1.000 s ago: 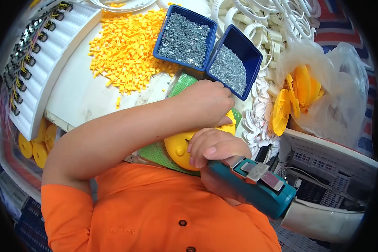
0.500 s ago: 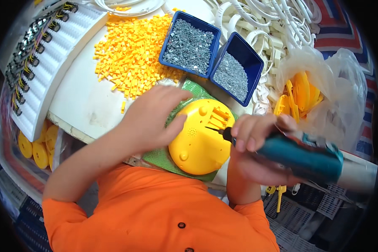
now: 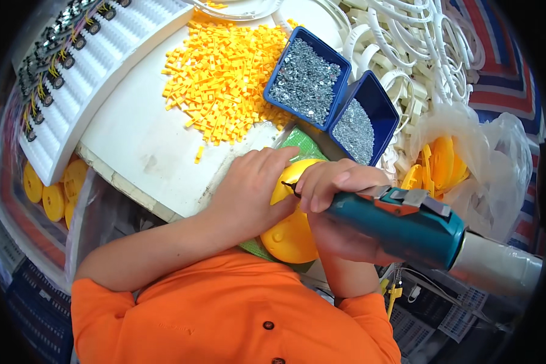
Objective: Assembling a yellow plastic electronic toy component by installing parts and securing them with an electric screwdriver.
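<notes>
A round yellow plastic housing (image 3: 289, 238) lies on a green mat (image 3: 300, 144) at the front edge of the table. My left hand (image 3: 252, 188) grips its left side, with the thumb stretched across the top and the fingers curving over the far part. In my right hand (image 3: 343, 194) is a teal electric screwdriver (image 3: 400, 227), tilted almost flat. Its dark bit points left over the housing, close to my left fingers; whether the tip touches the plastic I cannot tell. Both hands cover much of the housing.
Small yellow plastic pieces (image 3: 224, 79) are heaped beyond my hands. Two blue bins (image 3: 332, 118) of small metal parts stand right of them. A white foam tray (image 3: 103, 91) with wired parts lies left. A clear bag (image 3: 497, 164) with yellow parts and white hoops (image 3: 394, 42) fill the right.
My left hand has come down onto the housing from above its left edge. The screwdriver has moved left with my right hand, and the whole view has shifted.
</notes>
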Motion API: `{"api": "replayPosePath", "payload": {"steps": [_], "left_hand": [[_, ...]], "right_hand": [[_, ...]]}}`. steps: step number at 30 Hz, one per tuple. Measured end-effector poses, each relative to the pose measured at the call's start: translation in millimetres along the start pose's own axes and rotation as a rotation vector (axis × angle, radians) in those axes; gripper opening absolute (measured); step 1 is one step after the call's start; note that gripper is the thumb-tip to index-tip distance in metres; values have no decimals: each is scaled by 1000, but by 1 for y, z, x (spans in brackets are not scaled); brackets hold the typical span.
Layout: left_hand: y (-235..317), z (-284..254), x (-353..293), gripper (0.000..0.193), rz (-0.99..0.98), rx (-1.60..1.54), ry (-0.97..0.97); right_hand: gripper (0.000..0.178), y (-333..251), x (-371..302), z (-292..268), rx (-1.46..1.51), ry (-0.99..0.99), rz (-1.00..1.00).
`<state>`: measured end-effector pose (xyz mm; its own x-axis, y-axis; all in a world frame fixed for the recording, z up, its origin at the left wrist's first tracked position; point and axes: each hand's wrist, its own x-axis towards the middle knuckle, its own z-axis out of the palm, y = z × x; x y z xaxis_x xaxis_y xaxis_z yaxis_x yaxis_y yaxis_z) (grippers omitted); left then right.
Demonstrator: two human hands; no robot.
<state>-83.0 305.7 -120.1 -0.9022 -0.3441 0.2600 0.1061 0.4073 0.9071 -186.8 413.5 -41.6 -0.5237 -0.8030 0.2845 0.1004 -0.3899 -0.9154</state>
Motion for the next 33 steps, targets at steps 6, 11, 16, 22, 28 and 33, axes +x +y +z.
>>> {"api": "replayPosePath", "payload": {"steps": [6,11,16,22,28,33], "left_hand": [[1,0,2,69,11,11,-12],[10,-7,12,69,-60,80,-149],[17,11,47,58,121,136,-212],[13,22,62,54,25,57,-248],[14,20,62,51,11,50,-256],[19,21,63,49,49,77,-284]], "right_hand": [[69,-11,-2,1,11,-4,-16],[64,-30,-4,-15,-73,22,-139],[104,-24,-1,-50,-20,201,-260],[104,-5,2,-48,72,308,-208],[94,1,3,-58,112,172,-143],[88,0,-4,-58,86,117,-204]]}}
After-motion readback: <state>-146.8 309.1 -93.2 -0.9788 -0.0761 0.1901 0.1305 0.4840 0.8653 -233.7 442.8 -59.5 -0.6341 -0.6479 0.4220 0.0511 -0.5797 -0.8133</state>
